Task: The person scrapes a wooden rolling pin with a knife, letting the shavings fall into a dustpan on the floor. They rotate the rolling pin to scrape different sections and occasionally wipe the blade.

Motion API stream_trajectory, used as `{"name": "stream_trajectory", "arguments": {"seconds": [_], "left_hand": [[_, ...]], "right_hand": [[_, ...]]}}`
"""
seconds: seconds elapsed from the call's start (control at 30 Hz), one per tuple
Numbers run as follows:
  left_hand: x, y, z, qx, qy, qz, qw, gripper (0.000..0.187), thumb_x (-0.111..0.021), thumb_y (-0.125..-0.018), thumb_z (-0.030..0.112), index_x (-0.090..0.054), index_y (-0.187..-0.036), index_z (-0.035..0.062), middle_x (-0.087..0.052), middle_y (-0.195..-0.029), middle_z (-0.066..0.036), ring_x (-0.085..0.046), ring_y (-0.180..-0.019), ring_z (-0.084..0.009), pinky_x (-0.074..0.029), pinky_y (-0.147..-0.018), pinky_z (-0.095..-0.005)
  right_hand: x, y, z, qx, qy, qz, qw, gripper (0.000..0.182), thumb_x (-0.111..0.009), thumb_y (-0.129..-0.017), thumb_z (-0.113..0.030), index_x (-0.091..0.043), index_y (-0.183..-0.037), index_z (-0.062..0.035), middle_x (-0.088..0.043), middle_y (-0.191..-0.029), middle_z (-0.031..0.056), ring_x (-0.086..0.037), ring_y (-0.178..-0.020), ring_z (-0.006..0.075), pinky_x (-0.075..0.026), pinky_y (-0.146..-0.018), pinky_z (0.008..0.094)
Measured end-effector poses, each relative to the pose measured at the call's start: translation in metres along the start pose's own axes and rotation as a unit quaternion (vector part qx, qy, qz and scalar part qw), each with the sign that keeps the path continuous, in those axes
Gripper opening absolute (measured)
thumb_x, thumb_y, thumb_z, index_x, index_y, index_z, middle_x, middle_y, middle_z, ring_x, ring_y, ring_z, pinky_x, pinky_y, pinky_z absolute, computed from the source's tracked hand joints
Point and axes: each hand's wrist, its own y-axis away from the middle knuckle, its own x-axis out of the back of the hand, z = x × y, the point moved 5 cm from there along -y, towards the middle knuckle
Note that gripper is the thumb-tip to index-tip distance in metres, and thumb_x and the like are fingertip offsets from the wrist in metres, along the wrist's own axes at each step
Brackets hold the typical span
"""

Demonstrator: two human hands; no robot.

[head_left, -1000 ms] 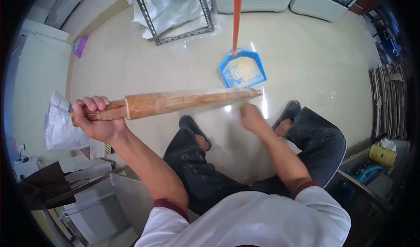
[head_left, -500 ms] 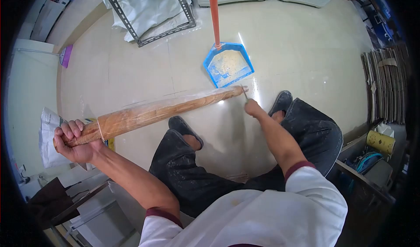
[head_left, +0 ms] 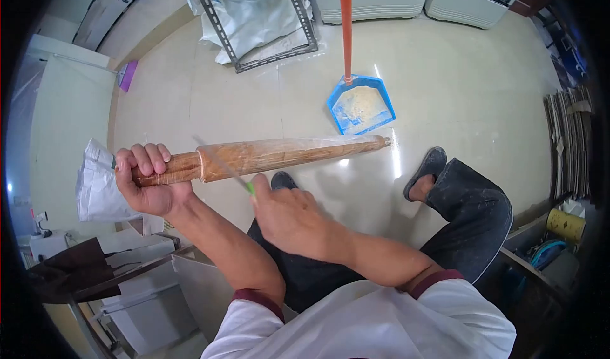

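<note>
My left hand [head_left: 152, 184] is wrapped round the near handle of a long wooden rolling pin [head_left: 292, 154]. The pin stretches away to the right above the floor, and a whitish coating shows along its upper side. In my right hand [head_left: 289, 219] is a knife with a green handle [head_left: 250, 188]. Its thin blade [head_left: 222, 163] crosses the thick end of the barrel in this view, close to my left hand. Most of the knife's handle is hidden by my fingers.
Beyond the pin, a blue dustpan [head_left: 381, 98] with an orange pole [head_left: 346, 28] holds pale powder. A metal rack frame [head_left: 273, 61] stands behind, near white sacks [head_left: 254, 28]. Stacked cardboard [head_left: 569, 140] lines the right side. A white bag [head_left: 101, 187] is by my left hand.
My right hand has brought the knife from the pin's far end back to the thick end near my left hand. The pin now lies more level across the view.
</note>
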Motion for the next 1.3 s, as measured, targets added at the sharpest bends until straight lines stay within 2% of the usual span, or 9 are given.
{"name": "stream_trajectory", "arguments": {"seconds": [0.1,0.53,0.63,0.73,0.77,0.83,1.1,1.23,1.3], "left_hand": [[0.008,0.001,0.000,0.000,-0.007,0.014,1.000,0.016,-0.045,-0.086,0.018,-0.049,-0.075,0.0077,-0.039,-0.058,-0.001,-0.039,-0.051,-0.0114,-0.039,-0.057,-0.0284],[0.033,0.001,0.003,0.008,-0.046,0.057,0.997,0.019,-0.043,-0.088,0.019,-0.047,-0.073,0.0083,-0.038,-0.055,0.000,-0.040,-0.050,-0.0110,-0.039,-0.055,-0.0267],[0.024,0.000,0.002,0.012,-0.037,0.036,0.999,0.019,-0.044,-0.087,0.019,-0.046,-0.071,0.0087,-0.038,-0.056,0.000,-0.039,-0.050,-0.0106,-0.038,-0.056,-0.0266],[0.008,-0.003,0.002,0.010,-0.026,0.007,1.000,0.019,-0.045,-0.087,0.018,-0.046,-0.071,0.0085,-0.039,-0.057,0.000,-0.039,-0.050,-0.0105,-0.038,-0.056,-0.0264],[0.004,-0.002,0.002,0.011,-0.021,-0.003,1.000,0.019,-0.045,-0.087,0.018,-0.046,-0.071,0.0084,-0.039,-0.057,0.000,-0.040,-0.050,-0.0106,-0.038,-0.056,-0.0264],[-0.003,0.000,0.002,0.004,-0.037,0.010,0.999,0.018,-0.045,-0.087,0.018,-0.048,-0.072,0.0078,-0.040,-0.057,0.000,-0.041,-0.051,-0.0111,-0.038,-0.056,-0.0266],[0.009,0.004,0.005,0.007,-0.040,0.038,0.998,0.018,-0.046,-0.087,0.018,-0.052,-0.075,0.0060,-0.041,-0.057,-0.001,-0.042,-0.052,-0.0123,-0.039,-0.056,-0.0268],[0.003,0.005,0.003,0.003,-0.038,0.055,0.998,0.018,-0.047,-0.086,0.017,-0.052,-0.074,0.0056,-0.041,-0.057,-0.002,-0.042,-0.052,-0.0128,-0.039,-0.056,-0.0267],[-0.001,0.006,0.001,-0.011,-0.062,0.101,0.993,0.018,-0.048,-0.086,0.018,-0.050,-0.073,0.0062,-0.042,-0.059,-0.002,-0.042,-0.052,-0.0129,-0.039,-0.055,-0.0263]], "right_hand": [[-0.004,0.001,0.070,-0.103,-0.003,0.022,0.994,0.051,-0.047,-0.076,-0.009,-0.032,-0.118,0.0152,-0.060,-0.073,0.0255,-0.060,-0.072,0.0408,-0.048,-0.066,0.0483],[-0.006,0.068,0.464,-0.450,0.024,0.157,0.879,0.029,-0.044,-0.084,-0.019,-0.048,-0.098,0.0064,-0.058,-0.088,0.0303,-0.057,-0.088,0.0418,-0.045,-0.078,0.0476],[-0.002,0.057,0.380,-0.250,0.025,0.291,0.923,0.027,-0.043,-0.088,-0.022,-0.051,-0.091,0.0036,-0.058,-0.082,0.0292,-0.056,-0.073,0.0450,-0.045,-0.064,0.0476],[0.009,0.030,0.184,-0.094,-0.082,0.178,0.976,0.022,-0.044,-0.090,-0.019,-0.052,-0.085,0.0009,-0.056,-0.066,0.0246,-0.056,-0.064,0.0422,-0.042,-0.055,0.0479],[0.007,0.021,0.125,-0.014,0.085,0.143,0.986,0.019,-0.042,-0.090,-0.018,-0.048,-0.088,0.0002,-0.055,-0.060,0.0234,-0.056,-0.060,0.0419,-0.043,-0.055,0.0493],[0.014,0.019,0.050,-0.042,-0.043,0.036,0.998,0.025,-0.045,-0.086,-0.017,-0.040,-0.101,0.0019,-0.058,-0.063,0.0226,-0.059,-0.065,0.0398,-0.046,-0.061,0.0506],[0.000,0.041,0.280,-0.279,-0.007,0.170,0.945,0.027,-0.043,-0.085,-0.019,-0.056,-0.088,0.0050,-0.058,-0.083,0.0305,-0.058,-0.081,0.0422,-0.044,-0.072,0.0507],[0.022,0.032,0.203,-0.193,-0.023,0.188,0.963,0.026,-0.043,-0.086,-0.020,-0.052,-0.092,0.0042,-0.059,-0.084,0.0274,-0.057,-0.080,0.0428,-0.044,-0.073,0.0508],[-0.001,0.019,0.113,-0.044,0.093,0.031,0.994,0.020,-0.041,-0.088,-0.014,-0.045,-0.094,0.0036,-0.060,-0.074,0.0264,-0.060,-0.072,0.0406,-0.046,-0.066,0.0512]]}}
